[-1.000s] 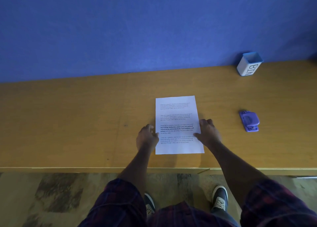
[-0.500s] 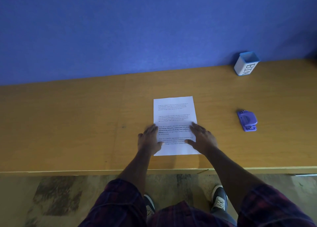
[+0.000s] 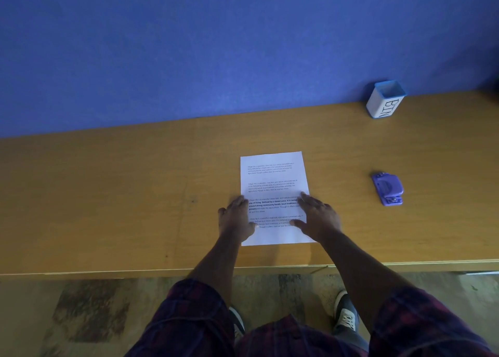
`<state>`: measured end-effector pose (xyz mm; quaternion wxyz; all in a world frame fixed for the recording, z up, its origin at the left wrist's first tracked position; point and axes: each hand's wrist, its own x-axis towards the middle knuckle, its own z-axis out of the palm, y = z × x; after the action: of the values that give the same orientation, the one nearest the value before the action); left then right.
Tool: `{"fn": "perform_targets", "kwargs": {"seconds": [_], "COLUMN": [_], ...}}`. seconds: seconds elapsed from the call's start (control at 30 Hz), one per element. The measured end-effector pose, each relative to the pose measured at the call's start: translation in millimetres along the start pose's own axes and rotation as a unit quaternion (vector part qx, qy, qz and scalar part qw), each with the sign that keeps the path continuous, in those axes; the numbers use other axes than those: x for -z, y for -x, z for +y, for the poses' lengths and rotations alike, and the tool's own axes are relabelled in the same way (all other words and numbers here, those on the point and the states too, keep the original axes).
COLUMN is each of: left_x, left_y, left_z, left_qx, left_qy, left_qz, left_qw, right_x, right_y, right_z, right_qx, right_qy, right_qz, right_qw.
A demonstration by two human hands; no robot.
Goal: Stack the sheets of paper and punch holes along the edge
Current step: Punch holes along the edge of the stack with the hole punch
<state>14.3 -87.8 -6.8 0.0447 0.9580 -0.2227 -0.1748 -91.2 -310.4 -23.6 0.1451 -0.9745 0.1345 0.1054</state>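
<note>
Flat, open left hand (image 3: 236, 221) and right hand (image 3: 318, 216) square the paper stack (image 3: 272, 178) between them; the hole punch (image 3: 388, 188), well right of the right hand, awaits use.

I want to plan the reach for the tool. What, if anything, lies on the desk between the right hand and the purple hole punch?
Nothing visible does. Bare wooden desk lies between the right hand on the white printed paper and the purple hole punch; the white bin-labelled cup stands farther back.

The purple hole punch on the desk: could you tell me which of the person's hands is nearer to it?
Right. The right hand lies flat on the paper's right edge, with bare desk between it and the hole punch. The left hand rests on the paper's far left edge.
</note>
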Motion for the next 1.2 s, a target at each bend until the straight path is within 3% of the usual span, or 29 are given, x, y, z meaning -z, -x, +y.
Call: {"fn": "perform_targets", "kwargs": {"seconds": [0.13,0.3,0.5,0.6,0.73,0.9,1.1,1.2], "left_x": [4.7,8.8,19.3,22.1,19.9,15.9,13.3,10.2], "left_y": [-4.8,-14.0,-29.7,-38.6,-49.4,-61.9,-76.0,-82.6], "left_z": [6.1,32.1,87.3,118.5,158.4,199.7,246.4,267.8], "left_qx": [-0.004,-0.058,-0.169,-0.212,-0.259,-0.291,-0.321,-0.320], "left_qy": [-0.028,0.008,-0.003,-0.010,-0.031,-0.062,-0.042,-0.042], "left_qz": [0.012,0.086,0.083,0.074,0.035,-0.011,0.004,-0.005], "left_qw": [1.000,0.995,0.982,0.974,0.965,0.955,0.946,0.947], "right_x": [3.4,9.4,21.2,28.2,33.8,47.8,61.8,65.0], "right_y": [-0.1,8.0,20.6,23.7,27.4,31.8,30.7,26.4], "right_z": [1.7,12.5,40.3,59.6,88.3,112.9,137.9,150.9], "right_qx": [0.000,-0.039,-0.195,-0.287,-0.353,-0.373,-0.374,-0.373], "right_qy": [-0.018,-0.071,-0.169,-0.228,-0.235,-0.229,-0.237,-0.232], "right_qz": [0.010,0.111,0.195,0.208,0.200,0.242,0.290,0.270], "right_qw": [1.000,0.991,0.946,0.907,0.884,0.866,0.849,0.857]}}
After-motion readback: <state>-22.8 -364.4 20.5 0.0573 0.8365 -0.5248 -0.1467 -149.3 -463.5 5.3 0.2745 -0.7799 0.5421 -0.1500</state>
